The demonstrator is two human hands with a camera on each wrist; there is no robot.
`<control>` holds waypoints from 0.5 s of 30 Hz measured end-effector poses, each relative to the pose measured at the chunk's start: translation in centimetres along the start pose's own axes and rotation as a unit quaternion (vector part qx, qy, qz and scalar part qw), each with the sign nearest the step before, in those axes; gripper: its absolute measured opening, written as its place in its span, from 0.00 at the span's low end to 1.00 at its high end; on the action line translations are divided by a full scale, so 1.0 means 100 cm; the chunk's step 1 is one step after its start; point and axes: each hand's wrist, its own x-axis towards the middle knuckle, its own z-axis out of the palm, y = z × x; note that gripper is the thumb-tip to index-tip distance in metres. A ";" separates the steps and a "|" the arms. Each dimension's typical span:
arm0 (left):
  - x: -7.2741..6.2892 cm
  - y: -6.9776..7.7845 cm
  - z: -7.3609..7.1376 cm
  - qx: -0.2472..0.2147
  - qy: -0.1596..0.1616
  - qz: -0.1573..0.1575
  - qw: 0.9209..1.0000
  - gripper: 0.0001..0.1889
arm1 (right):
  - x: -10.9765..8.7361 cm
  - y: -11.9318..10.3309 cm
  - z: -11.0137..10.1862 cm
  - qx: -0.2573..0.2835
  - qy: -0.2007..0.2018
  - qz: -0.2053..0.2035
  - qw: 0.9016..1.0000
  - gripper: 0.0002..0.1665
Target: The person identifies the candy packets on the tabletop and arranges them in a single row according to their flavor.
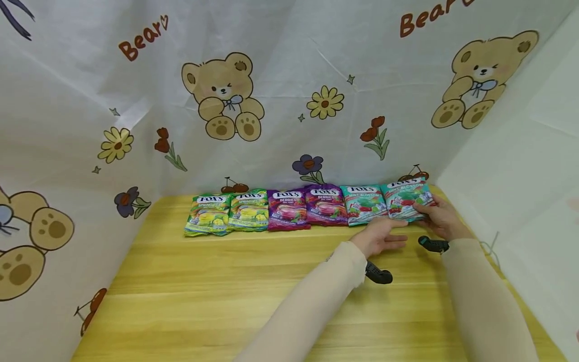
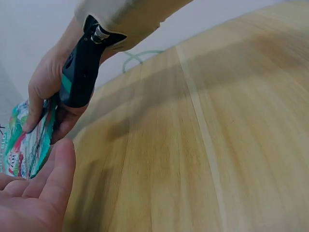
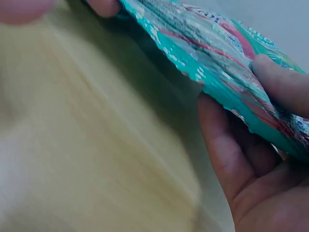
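Note:
At the right end of a row of candy bags, my right hand [image 1: 445, 219] pinches a teal Fox's mint candy bag [image 1: 405, 193]. Its thumb lies on the printed front and its fingers are underneath, as the right wrist view shows with the crimped edge of the bag [image 3: 193, 72] tilted up over the table. My left hand [image 1: 376, 237] has its fingers stretched out at the lower edge of this same bag. Just left of it lies a second teal mint candy bag [image 1: 364, 205], close above the left hand.
Leftward along the back run two purple berry candy bags [image 1: 288, 211] [image 1: 326, 206] and two green-yellow candy bags [image 1: 249, 211] [image 1: 208, 216]. They lie on a wooden table [image 1: 203, 291], against a white bear-print cloth [image 1: 280, 146]. A white sheet [image 1: 520, 201] borders the right side.

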 end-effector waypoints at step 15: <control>0.002 -0.008 -0.005 0.013 -0.006 -0.009 1.000 0.44 | 0.009 0.025 -0.009 -0.522 0.175 -0.107 0.828 0.52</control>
